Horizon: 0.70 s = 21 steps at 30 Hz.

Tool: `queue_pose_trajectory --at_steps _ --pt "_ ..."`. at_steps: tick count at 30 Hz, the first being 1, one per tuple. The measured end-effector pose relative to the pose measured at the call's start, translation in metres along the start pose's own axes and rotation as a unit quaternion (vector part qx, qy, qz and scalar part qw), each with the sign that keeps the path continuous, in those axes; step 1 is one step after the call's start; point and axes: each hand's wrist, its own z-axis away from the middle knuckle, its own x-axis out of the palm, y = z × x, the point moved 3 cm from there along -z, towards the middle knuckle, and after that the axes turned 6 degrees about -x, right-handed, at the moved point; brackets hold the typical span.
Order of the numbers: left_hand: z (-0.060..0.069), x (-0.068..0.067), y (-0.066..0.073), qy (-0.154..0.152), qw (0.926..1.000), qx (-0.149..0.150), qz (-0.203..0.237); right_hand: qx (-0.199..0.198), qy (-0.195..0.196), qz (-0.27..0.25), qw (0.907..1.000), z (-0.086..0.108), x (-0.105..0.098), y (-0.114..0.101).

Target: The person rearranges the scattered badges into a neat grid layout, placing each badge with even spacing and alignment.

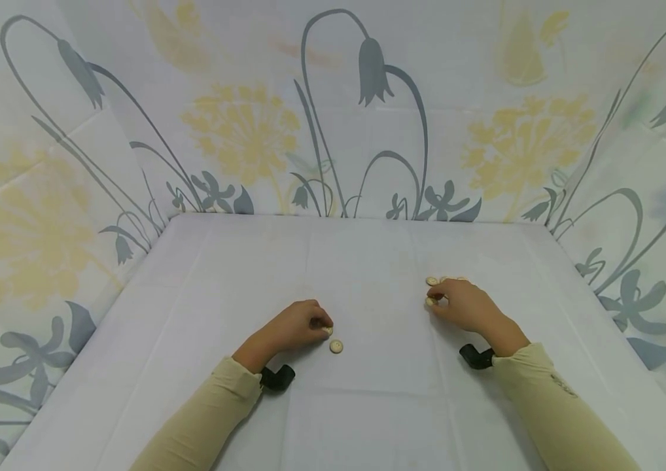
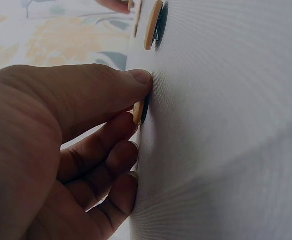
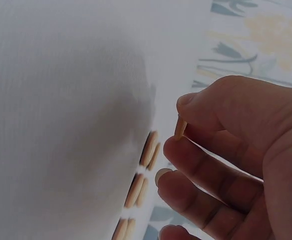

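On the white tabletop, my left hand (image 1: 297, 325) pinches a pale wooden button (image 2: 138, 113) between thumb and fingers, with the fingertips down at the cloth. Just beyond it lies another round button (image 1: 336, 347), touched by neither hand. My right hand (image 1: 467, 306) holds a button (image 3: 180, 128) by its edge between thumb and index finger. In the right wrist view this button is apart from the surface. Close by that hand, several more buttons (image 3: 134, 190) form a short row, appearing doubled side by side. From the head view, the right hand partly hides this row.
White cloth (image 1: 368, 418) with fold creases covers the table. Flower-patterned fabric (image 1: 362, 131) rises at the back and on both sides. A dark wrist device (image 1: 277, 378) sits by the left sleeve, and a similar one (image 1: 477, 357) by the right.
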Motion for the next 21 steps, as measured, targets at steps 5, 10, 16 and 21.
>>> queue_pose_trajectory --at_steps 5,10,16,21 --pt "-0.001 0.001 -0.002 -0.002 1.0000 -0.004 0.005 0.011 -0.004 0.000 0.9999 0.005 -0.005 0.009" --pt "-0.001 0.004 -0.004 -0.003 1.0000 0.000 0.009 0.025 -0.008 -0.008 0.9996 0.011 -0.007 0.015" --pt "0.000 0.004 -0.004 -0.005 0.9999 0.000 0.012 0.028 0.002 -0.006 0.9996 0.016 -0.012 0.021" --pt "0.000 0.001 -0.003 0.004 1.0000 0.006 0.002 0.034 0.010 -0.007 0.9994 0.017 -0.016 0.025"
